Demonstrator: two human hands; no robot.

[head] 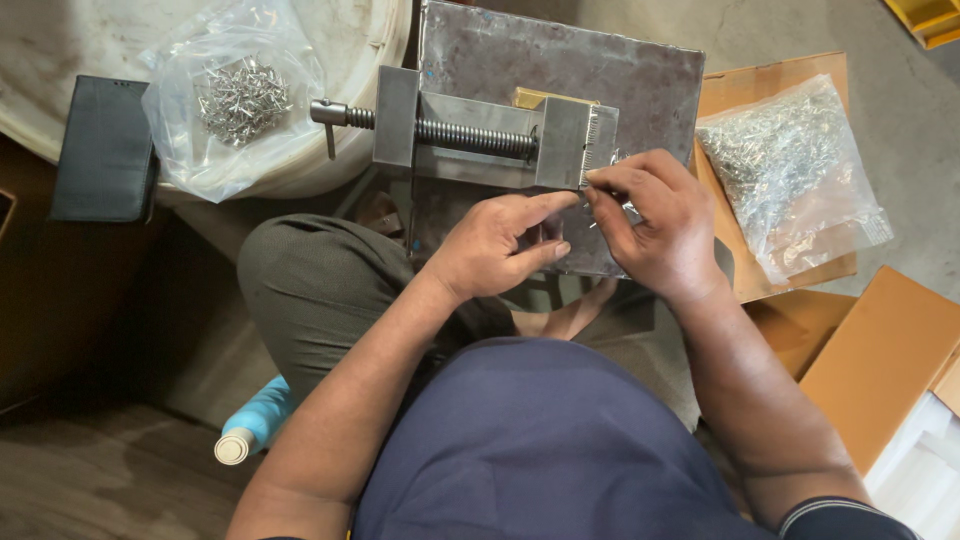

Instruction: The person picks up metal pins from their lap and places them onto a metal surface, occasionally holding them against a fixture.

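Both hands meet mid-frame at the steel vise (480,135) jaw end: right hand (655,225) pinches a tiny metal part (603,180), left hand (500,245) half-curled, steadying. Risk: part slips, drops among legs; fingertip nipped by jaw.

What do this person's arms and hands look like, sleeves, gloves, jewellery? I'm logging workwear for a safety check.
Both hands are bare: no gloves, rings or watch show on the left hand or the right hand. The forearms are uncovered too. The person wears a dark navy short-sleeved top; the right sleeve's hem carries thin pale stripes. The left sleeve is out of frame.
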